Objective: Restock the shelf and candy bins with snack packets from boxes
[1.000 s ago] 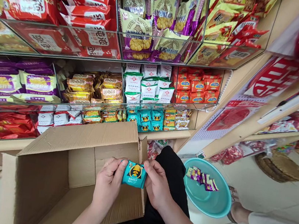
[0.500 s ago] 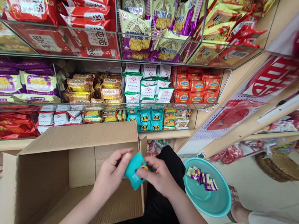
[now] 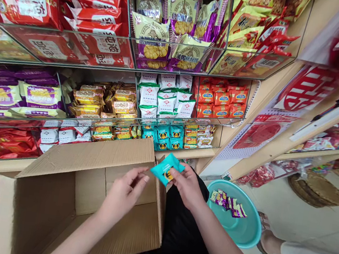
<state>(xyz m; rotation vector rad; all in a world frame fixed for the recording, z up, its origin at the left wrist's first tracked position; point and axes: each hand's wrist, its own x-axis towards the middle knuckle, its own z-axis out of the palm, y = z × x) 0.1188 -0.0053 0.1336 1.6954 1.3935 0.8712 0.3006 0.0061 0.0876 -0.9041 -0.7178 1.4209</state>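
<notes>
Between thumb and fingers, my right hand (image 3: 188, 186) grips a small teal snack packet (image 3: 163, 169) with a yellow and black picture, its printed face tilted towards me. My left hand (image 3: 124, 194) hovers just left of the packet, fingers loosely curled and thumb apart, holding nothing; an index fingertip comes close to the packet's left corner, and I cannot tell whether they touch. Below both hands stands an open cardboard box (image 3: 90, 153) with its flaps up. Similar teal packets (image 3: 176, 137) sit on the lower shelf beyond the box.
Shelves behind clear fronts hold red packs (image 3: 29, 4), purple biscuit packs (image 3: 153, 40), white-and-green packs (image 3: 161, 98) and orange packs (image 3: 222, 98). A turquoise basin (image 3: 230, 232) with several purple packets stands on the floor at right, beside another person's foot (image 3: 271, 242). Farther back lies a woven basket (image 3: 321, 190).
The teal packet has moved up and slightly right in my right hand and turned its face to view. My left hand has let go of it and drawn slightly left.
</notes>
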